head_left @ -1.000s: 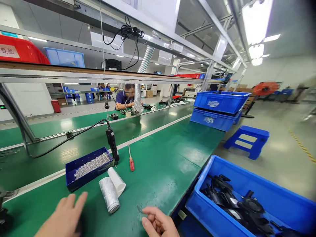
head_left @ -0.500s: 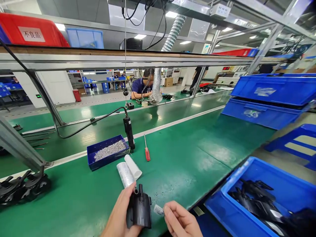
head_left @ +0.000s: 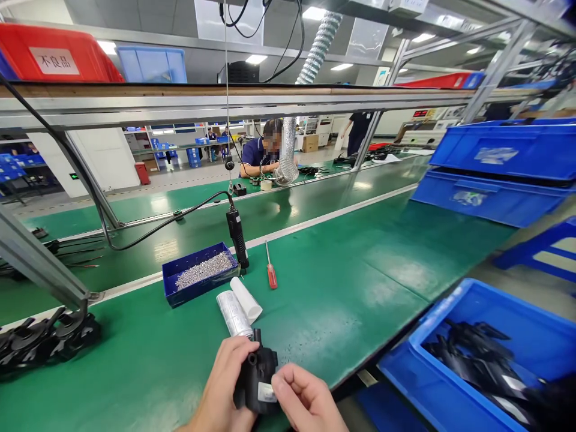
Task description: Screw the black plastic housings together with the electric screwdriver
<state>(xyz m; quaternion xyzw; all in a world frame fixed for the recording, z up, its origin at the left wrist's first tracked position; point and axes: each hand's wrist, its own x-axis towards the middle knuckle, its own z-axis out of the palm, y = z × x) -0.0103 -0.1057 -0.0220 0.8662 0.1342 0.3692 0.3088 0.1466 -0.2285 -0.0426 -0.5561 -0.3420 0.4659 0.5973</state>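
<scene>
My left hand is wrapped around a black plastic housing with short tube stubs on top. On the side of the housing lies a small white label. My right hand pinches the label's right end with thumb and index finger, close against the housing. Whether the whole label touches the surface I cannot tell. Just beyond my left hand, a roll of printed labels rests beside a plain white roll on the green bench.
A blue tray of small metal screws, a hanging electric screwdriver and a red-handled screwdriver are farther back. At right stands a blue bin of black parts. Black parts lie left. A co-worker sits opposite.
My right hand has brought the label leftward onto the side of the housing. The housing has turned in my left hand, and the view has shifted slightly.
</scene>
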